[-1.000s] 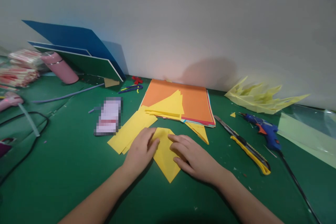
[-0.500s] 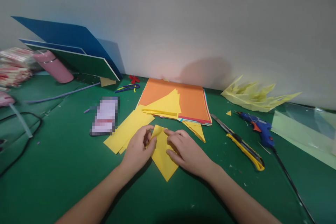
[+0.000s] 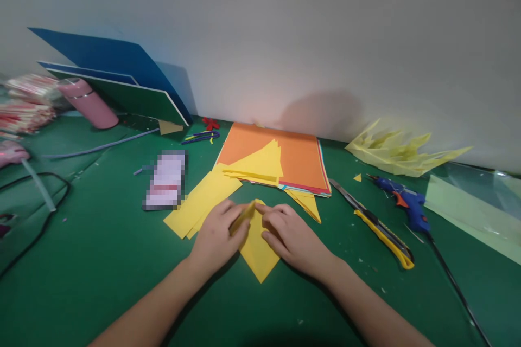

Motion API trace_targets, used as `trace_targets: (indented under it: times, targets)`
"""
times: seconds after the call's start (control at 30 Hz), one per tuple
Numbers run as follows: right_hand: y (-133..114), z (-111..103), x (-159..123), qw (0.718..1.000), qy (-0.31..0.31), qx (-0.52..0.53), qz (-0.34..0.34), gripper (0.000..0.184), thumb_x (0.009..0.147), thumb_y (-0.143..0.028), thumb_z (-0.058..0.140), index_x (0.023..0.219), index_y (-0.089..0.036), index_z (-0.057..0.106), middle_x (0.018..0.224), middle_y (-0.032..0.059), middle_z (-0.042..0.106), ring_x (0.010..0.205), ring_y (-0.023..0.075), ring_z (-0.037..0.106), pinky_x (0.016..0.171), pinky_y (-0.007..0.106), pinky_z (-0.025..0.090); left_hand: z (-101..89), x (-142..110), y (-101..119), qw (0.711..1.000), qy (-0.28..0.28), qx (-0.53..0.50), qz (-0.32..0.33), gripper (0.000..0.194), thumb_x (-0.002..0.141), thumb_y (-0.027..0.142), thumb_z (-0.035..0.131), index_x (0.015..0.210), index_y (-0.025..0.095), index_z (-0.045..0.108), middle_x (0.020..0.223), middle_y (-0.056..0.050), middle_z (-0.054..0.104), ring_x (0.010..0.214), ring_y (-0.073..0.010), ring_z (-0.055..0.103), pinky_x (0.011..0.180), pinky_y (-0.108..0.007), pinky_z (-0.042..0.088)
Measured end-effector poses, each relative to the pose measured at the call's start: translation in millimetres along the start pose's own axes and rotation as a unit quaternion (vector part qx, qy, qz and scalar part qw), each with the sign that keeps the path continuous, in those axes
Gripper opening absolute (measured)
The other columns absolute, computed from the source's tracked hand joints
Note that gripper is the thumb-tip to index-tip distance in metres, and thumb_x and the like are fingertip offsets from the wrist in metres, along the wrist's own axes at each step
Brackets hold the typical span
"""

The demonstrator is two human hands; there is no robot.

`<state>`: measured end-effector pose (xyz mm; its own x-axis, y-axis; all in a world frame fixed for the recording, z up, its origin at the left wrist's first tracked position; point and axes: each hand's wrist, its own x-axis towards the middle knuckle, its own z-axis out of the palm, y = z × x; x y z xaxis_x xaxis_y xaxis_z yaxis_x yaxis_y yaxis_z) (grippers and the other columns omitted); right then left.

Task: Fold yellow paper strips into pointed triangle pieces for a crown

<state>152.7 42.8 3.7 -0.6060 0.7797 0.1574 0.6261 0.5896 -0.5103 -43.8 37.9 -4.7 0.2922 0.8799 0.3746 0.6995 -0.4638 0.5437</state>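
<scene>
A yellow sheet of paper (image 3: 259,257) lies on the green table in front of me, one corner pointing towards me. My left hand (image 3: 220,232) pinches its left side between thumb and fingers, and the upper left edge is lifted and bent inward. On the other side, my right hand (image 3: 293,236) presses the paper with curled fingers, its index fingertip at the top point. Both index fingertips nearly meet there. Just beyond lie yellow paper strips (image 3: 203,200) and a stack of folded yellow triangles (image 3: 260,161).
Orange paper (image 3: 301,149) tops a stack of coloured sheets. At right lie a utility knife (image 3: 376,227), a blue glue gun (image 3: 407,203) with its cord, and a pale yellow paper shape (image 3: 402,152). At left are a phone (image 3: 166,180), pink bottle (image 3: 89,104) and leaning boards (image 3: 118,89).
My left hand has moved slightly right and up, turning the paper's left edge inward towards the top point. My right hand stays on the paper. The whole view has shifted slightly.
</scene>
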Motion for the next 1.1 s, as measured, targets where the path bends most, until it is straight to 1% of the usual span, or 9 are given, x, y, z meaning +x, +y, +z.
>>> trace_targets:
  times: [0.1,0.2,0.3,0.37,0.43,0.6,0.7,0.9,1.1]
  targets:
    - [-3,-1,1,1.000,-0.011,-0.009,-0.003,0.004,0.089,-0.017,0.050,0.088,-0.019,0.053,0.130,0.0084,0.057,0.097,0.0242,0.050,0.084,0.042,0.047,-2.1,3,-3,0.997,0.018,0.007,-0.070,0.020,0.084,0.021,0.047,0.103,0.018,0.056,0.070,0.000,0.053,0.063,-0.0164,0.052,0.059,-0.029,0.047]
    - [-3,-1,1,1.000,-0.012,-0.017,-0.007,0.005,0.089,-0.018,0.050,0.089,-0.020,0.054,0.129,0.0080,0.058,0.097,0.0237,0.050,0.084,0.041,0.048,-4.0,4,-5,0.996,0.026,0.007,-0.080,0.017,0.084,0.021,0.047,0.099,0.019,0.055,0.067,0.002,0.050,0.060,-0.0156,0.051,0.057,-0.027,0.045]
    - [-3,-1,1,1.000,-0.010,-0.025,-0.009,0.006,0.089,-0.018,0.050,0.090,-0.020,0.055,0.128,0.0085,0.058,0.099,0.0239,0.050,0.084,0.041,0.048,-4.2,3,-5,0.999,0.013,0.016,-0.030,0.015,0.085,0.016,0.043,0.094,0.019,0.055,0.075,-0.001,0.054,0.068,-0.0170,0.053,0.062,-0.029,0.046]
    - [-3,-1,1,1.000,-0.011,-0.026,-0.009,0.006,0.089,-0.018,0.050,0.091,-0.020,0.056,0.127,0.0087,0.059,0.099,0.0243,0.050,0.084,0.041,0.048,-3.4,3,-4,1.000,-0.008,0.020,0.023,0.022,0.086,0.010,0.038,0.093,0.020,0.056,0.082,-0.004,0.057,0.075,-0.0179,0.055,0.067,-0.030,0.047]
    - [-3,-1,1,1.000,-0.011,-0.027,-0.008,0.006,0.089,-0.018,0.050,0.090,-0.019,0.056,0.128,0.0086,0.058,0.099,0.0245,0.050,0.084,0.041,0.048,-2.5,3,-3,0.999,-0.022,0.020,0.043,0.025,0.086,0.008,0.037,0.094,0.020,0.057,0.085,-0.005,0.059,0.080,-0.0186,0.057,0.071,-0.031,0.048]
    - [-4,-1,1,0.999,-0.017,-0.036,-0.026,0.010,0.091,-0.018,0.047,0.093,-0.019,0.056,0.129,0.0069,0.058,0.097,0.0241,0.049,0.086,0.041,0.047,-2.0,10,-5,0.998,-0.017,0.016,-0.053,0.013,0.086,0.021,0.048,0.097,0.019,0.055,0.081,-0.002,0.059,0.074,-0.0186,0.057,0.068,-0.032,0.048]
    - [-5,0,2,0.997,-0.025,-0.051,-0.044,0.013,0.093,-0.017,0.044,0.095,-0.019,0.057,0.129,0.0063,0.057,0.096,0.0243,0.049,0.087,0.041,0.047,-1.7,13,-7,0.997,-0.001,0.018,-0.071,0.012,0.085,0.021,0.049,0.096,0.018,0.054,0.073,0.001,0.055,0.064,-0.0164,0.053,0.062,-0.030,0.047]
    - [-2,1,0,1.000,-0.008,-0.008,-0.017,0.011,0.093,-0.018,0.043,0.095,-0.019,0.054,0.123,0.0096,0.060,0.100,0.0249,0.051,0.087,0.043,0.048,-3.2,8,-6,0.998,-0.026,-0.009,0.048,0.014,0.091,0.017,0.042,0.091,0.019,0.056,0.088,-0.004,0.059,0.083,-0.0175,0.057,0.073,-0.031,0.049]
    - [6,5,-8,0.995,0.073,0.059,-0.022,0.012,0.092,-0.015,0.037,0.097,-0.018,0.047,0.120,0.0160,0.055,0.114,0.0234,0.050,0.093,0.043,0.046,-4.4,5,-2,0.987,-0.056,0.008,0.148,0.024,0.095,0.033,0.045,0.097,0.015,0.062,0.096,-0.009,0.062,0.091,-0.0205,0.058,0.079,-0.034,0.050]
